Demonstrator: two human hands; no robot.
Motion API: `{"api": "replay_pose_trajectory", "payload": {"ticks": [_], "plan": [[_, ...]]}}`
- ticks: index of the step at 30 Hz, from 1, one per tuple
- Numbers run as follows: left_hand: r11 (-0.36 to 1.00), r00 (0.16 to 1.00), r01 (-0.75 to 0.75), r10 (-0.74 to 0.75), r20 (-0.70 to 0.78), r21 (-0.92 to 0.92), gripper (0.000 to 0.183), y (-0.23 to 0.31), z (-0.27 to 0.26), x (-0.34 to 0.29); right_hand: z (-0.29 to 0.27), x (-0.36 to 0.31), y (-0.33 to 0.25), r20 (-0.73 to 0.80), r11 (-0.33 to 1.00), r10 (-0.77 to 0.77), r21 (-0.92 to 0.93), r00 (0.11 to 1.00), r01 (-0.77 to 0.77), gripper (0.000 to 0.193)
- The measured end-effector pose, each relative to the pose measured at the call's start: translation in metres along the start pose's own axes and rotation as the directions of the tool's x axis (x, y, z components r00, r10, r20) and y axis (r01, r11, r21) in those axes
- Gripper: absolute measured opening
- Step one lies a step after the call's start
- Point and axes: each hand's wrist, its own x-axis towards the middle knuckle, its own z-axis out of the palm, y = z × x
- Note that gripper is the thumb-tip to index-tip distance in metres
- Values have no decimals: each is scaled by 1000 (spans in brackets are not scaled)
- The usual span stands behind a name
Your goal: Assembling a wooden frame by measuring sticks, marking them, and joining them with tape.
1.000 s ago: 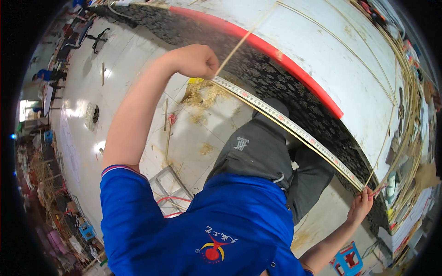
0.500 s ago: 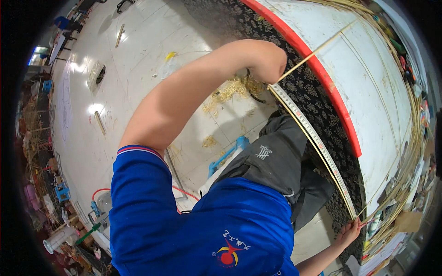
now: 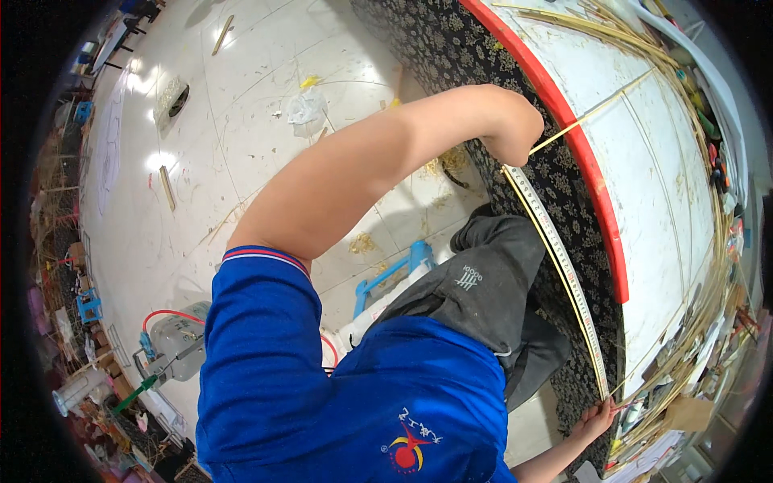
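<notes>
My left hand (image 3: 514, 138) is bent at the wrist at the upper end of a white measuring tape (image 3: 555, 235); its fingers are mostly hidden. A thin pale strip (image 3: 592, 322), like split bamboo, lies along the tape, and both bow slightly. At their lower end, my right hand (image 3: 594, 420) pinches them with thumb and fingers. From beside my left hand, another thin strip (image 3: 594, 113) runs up over the red edge (image 3: 592, 169) of a white-topped table (image 3: 644, 193). Dark floral cloth (image 3: 555, 149) hangs down the table's side behind the tape.
Bundles of long thin strips (image 3: 684, 378) lie along the table's far side. Below my left arm stands a blue-framed object (image 3: 394, 272). A grey machine (image 3: 179, 346) with a red hose is at the left. Shavings (image 3: 362, 243) and a plastic bag (image 3: 306, 109) lie on the tiled floor.
The whole view has shifted, showing more of the grey machine and the plastic bag. My hands stay at the two ends of the tape and strip.
</notes>
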Motion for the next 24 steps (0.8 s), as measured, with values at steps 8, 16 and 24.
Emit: {"api": "replay_pose_trajectory", "payload": {"ticks": [8,16,24], "plan": [[998,998,-57,57,-3,-37,30,-2,0,-4,-11,9,5,33,999,-8,32,999,7,23],[999,999,-45,46,9,-7,32,0,-3,-7,-4,3,4,-10,998,-26,63,1000,26,23],[999,1000,-30,30,-5,-26,27,-1,2,-4,-3,3,6,-45,997,-42,65,998,45,21]]}}
